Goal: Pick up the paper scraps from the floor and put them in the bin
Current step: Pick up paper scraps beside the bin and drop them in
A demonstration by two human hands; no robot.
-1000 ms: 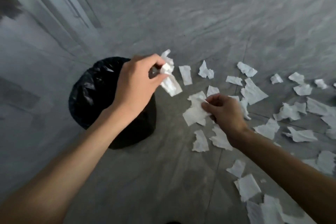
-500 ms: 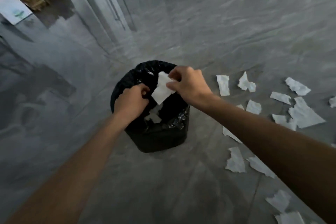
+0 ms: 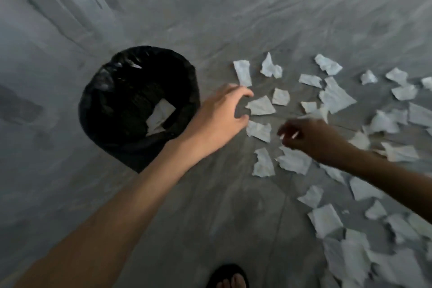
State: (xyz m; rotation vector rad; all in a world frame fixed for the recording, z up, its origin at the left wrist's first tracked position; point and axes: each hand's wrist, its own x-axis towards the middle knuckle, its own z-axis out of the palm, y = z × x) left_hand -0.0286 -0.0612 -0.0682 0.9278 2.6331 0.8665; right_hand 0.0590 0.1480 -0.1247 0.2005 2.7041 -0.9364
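Observation:
The bin (image 3: pixel 98 105) with its black liner stands on the grey floor at left, and white paper scraps (image 3: pixel 161 112) lie inside it. Many torn white scraps cover the floor to its right. My left hand (image 3: pixel 222 112) hovers just right of the bin, thumb and fingers spread apart and empty, close to one scrap (image 3: pixel 260 105) and above another (image 3: pixel 258 131). My right hand (image 3: pixel 308 138) is blurred, hanging over the scraps with loosely bent fingers and nothing visible in it; a larger scrap (image 3: pixel 294 160) lies just below it.
My foot in a dark sandal (image 3: pixel 228 276) shows at the bottom edge. A wall or door frame (image 3: pixel 70 7) runs along the upper left. Denser scraps (image 3: pixel 350 252) pile at the lower right. Bare floor (image 3: pixel 233 7) stretches beyond the bin.
Both hands were at the bin mouth dropping paper; they have let go and swung right, out over the scraps on the floor. More paper now lies in the bin.

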